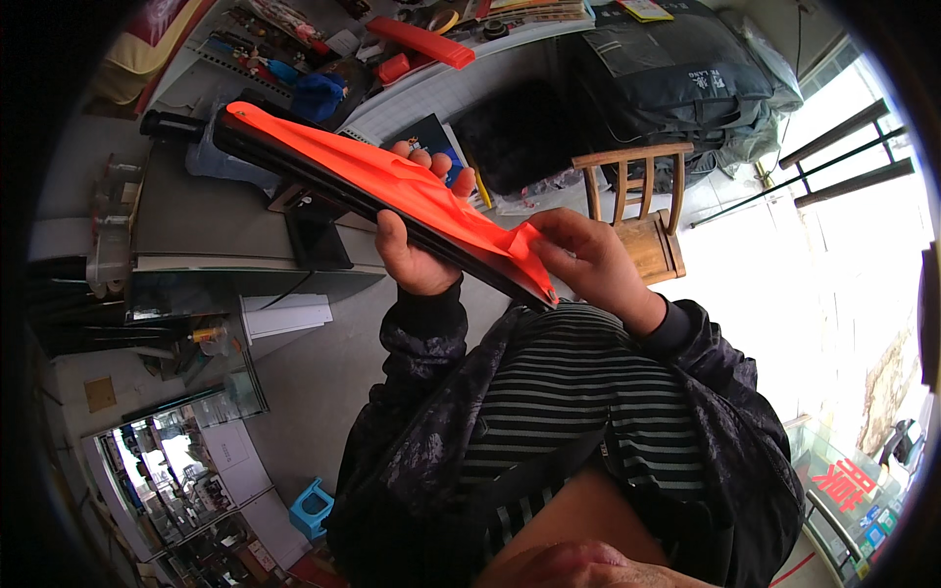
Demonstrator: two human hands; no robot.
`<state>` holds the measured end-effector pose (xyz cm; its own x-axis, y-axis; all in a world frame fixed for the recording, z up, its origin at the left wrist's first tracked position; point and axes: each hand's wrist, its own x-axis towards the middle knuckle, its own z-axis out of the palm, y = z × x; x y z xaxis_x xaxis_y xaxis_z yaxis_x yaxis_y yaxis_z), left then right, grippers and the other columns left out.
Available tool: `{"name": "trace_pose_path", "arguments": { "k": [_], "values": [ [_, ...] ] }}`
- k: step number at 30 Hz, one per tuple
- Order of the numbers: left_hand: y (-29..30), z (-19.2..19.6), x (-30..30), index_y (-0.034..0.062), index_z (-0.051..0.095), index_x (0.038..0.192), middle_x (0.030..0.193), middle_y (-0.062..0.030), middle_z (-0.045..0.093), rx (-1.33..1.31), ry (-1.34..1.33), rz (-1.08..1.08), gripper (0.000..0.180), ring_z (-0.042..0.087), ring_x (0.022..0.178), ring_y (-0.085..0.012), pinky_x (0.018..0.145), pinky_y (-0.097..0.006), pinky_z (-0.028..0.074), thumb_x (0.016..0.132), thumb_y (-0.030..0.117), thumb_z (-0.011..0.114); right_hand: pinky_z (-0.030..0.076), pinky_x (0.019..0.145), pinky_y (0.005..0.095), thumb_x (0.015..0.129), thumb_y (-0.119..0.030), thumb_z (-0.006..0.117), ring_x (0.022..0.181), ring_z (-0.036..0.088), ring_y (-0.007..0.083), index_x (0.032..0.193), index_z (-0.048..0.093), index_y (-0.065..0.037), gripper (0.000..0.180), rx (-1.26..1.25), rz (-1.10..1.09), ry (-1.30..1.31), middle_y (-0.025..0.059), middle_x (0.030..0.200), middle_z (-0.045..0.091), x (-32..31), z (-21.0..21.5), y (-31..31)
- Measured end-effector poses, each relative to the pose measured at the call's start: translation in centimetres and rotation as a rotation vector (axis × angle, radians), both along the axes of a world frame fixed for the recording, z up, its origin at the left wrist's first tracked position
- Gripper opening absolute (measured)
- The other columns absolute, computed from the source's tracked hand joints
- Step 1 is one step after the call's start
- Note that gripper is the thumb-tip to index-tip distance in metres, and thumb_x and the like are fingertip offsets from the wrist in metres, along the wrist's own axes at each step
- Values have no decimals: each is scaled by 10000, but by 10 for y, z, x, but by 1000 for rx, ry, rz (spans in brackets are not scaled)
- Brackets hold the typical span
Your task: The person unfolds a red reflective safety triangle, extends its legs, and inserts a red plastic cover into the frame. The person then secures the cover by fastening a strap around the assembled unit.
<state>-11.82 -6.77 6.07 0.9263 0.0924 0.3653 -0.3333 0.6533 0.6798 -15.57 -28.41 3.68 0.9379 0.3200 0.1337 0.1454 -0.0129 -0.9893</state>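
Observation:
A long, slim black item with bright orange fabric point(377, 157) along its upper side lies slantwise in front of me; its exact kind I cannot make out. Its far left end carries a black handle-like piece point(172, 125), while the near end points toward my striped shirt. My left hand point(423, 260) grips the black body around its middle, thumb on the near side and fingertips showing beyond the fabric. Close to the near end, my right hand point(588, 260) is closed on the edge of the orange fabric, which is bunched there. The tips of its fingers are partly hidden.
A grey-topped counter point(196, 211) stands at left. Tools and small goods crowd a shelf point(539, 24) at the back. A wooden chair point(652, 240) and large black bags point(676, 78) are at far right. A blue stool point(311, 508) stands lower left.

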Motion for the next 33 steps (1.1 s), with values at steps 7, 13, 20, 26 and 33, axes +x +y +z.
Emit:
{"name": "trace_pose_path", "arguments": {
  "k": [7, 13, 20, 26, 33],
  "values": [
    [3, 0, 1, 89, 461, 1548, 1390, -78, 555, -10, 1, -79, 877, 536, 1299, -259, 1115, -524, 489, 907, 608, 759, 589, 902, 328, 990, -103, 744, 999, 724, 167, 1221, 727, -12, 249, 112, 150, 169, 98, 1084, 749, 3, 3, -5],
    [-1, 1, 0, 91, 449, 1551, 1396, -78, 569, -26, -3, -118, 868, 549, 1290, -259, 1111, -528, 502, 909, 577, 774, 597, 841, 343, 938, -88, 792, 946, 751, 244, 1174, 731, -13, 255, -152, 43, -87, 137, 1058, 745, 4, 7, -1],
    [-10, -1, 0, 107, 439, 1544, 1362, -55, 579, -45, -16, -106, 826, 572, 1254, -241, 1090, -498, 538, 919, 521, 787, 594, 750, 361, 871, -5, 795, 883, 712, 317, 1042, 644, -11, 229, -325, -182, -565, 142, 1042, 683, 4, -1, 14],
    [-11, 2, 6, 79, 477, 1506, 1276, -50, 546, -24, -28, 85, 816, 547, 1124, -215, 938, -416, 518, 932, 591, 749, 589, 759, 396, 816, -5, 830, 923, 695, 350, 1027, 626, -24, 294, -217, -139, -525, 154, 1087, 649, -3, 3, 15],
    [2, 6, 5, 101, 485, 1478, 1224, -24, 523, -84, -142, 42, 813, 515, 1054, -190, 907, -395, 505, 906, 585, 798, 570, 870, 411, 859, -43, 841, 1080, 656, 349, 1139, 710, -22, 311, -96, 14, -508, 158, 1192, 633, -10, 14, 10]
  ]
}}
